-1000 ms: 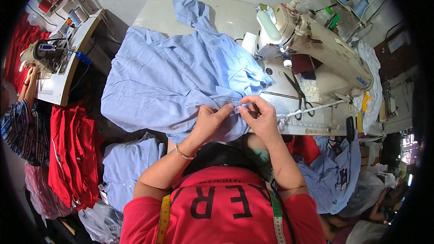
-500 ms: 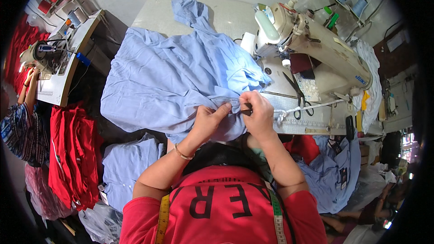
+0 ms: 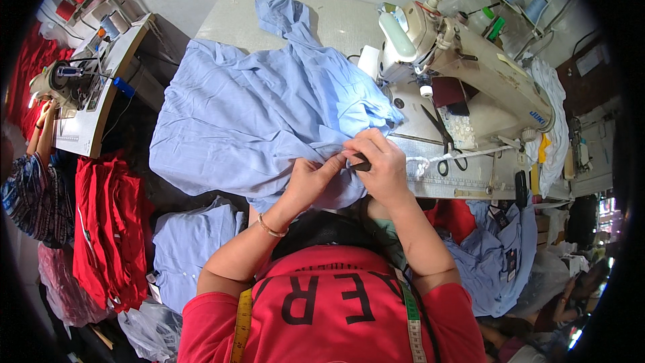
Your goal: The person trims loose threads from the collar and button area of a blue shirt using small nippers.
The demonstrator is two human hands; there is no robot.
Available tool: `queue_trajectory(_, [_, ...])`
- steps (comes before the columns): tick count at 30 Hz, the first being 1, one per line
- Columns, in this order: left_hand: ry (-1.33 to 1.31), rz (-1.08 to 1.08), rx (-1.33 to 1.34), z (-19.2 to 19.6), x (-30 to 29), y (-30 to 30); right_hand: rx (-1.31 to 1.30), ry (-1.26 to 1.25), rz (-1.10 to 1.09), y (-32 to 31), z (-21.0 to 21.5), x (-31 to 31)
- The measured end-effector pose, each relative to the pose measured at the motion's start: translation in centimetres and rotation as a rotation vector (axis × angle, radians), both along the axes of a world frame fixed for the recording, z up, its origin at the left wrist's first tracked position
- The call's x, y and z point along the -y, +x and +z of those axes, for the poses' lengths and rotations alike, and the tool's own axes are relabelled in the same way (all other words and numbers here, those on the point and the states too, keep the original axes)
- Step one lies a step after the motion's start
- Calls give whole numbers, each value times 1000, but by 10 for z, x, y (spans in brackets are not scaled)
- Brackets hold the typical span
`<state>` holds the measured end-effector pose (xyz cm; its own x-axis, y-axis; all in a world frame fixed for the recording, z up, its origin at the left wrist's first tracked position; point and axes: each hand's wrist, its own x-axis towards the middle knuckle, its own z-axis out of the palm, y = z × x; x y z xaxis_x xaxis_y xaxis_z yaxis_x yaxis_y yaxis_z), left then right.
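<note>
A light blue shirt [image 3: 235, 101] is spread in folds over the sewing table [image 3: 225, 20], its near edge hanging over the front. My left hand [image 3: 310, 178] pinches a gathered bit of the cloth between thumb and fingers. Close against it, my right hand [image 3: 379, 165] is closed around a small dark tool [image 3: 361, 161]; the tool's tip is hidden by the fingers, so its exact kind does not show. The two hands meet at the same spot on the shirt.
A sewing machine [image 3: 484, 67] stands at the right, with black scissors [image 3: 443, 136] and a white cord [image 3: 470, 154] before it. Folded blue shirts [image 3: 191, 242] and red garments [image 3: 111, 228] are piled lower left. Another person's arm [image 3: 41, 128] works at the far-left machine.
My right hand has shifted slightly left and up toward my left thumb, and the dark tool has turned with it. My left hand keeps its pinch on the shirt.
</note>
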<state>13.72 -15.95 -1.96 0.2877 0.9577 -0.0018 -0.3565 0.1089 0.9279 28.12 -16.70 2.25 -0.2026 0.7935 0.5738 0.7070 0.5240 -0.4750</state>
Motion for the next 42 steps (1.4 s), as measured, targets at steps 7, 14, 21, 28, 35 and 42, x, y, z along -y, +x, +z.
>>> queue_trajectory(7, [-64, -101, -24, -2, -2, -8, 27, -87, -35, 7, 3, -15])
queue_trajectory(14, [-126, -153, -31, -2, -5, -15, -294, -383, 24, 25, 3, -8])
queue_trajectory(21, [-73, -165, -75, -16, -5, -14, 60, -200, 115, 23, 6, 2])
queue_trajectory(28, [34, -166, -66, -13, -4, -13, 235, -1, 173, 23, 8, -5])
queue_trajectory(35, [67, -166, -119, -13, -3, -15, 181, -49, 178, 22, 3, -3])
queue_trajectory(42, [64, -162, -106, -15, -3, -14, 168, -76, 193, 23, 3, -4])
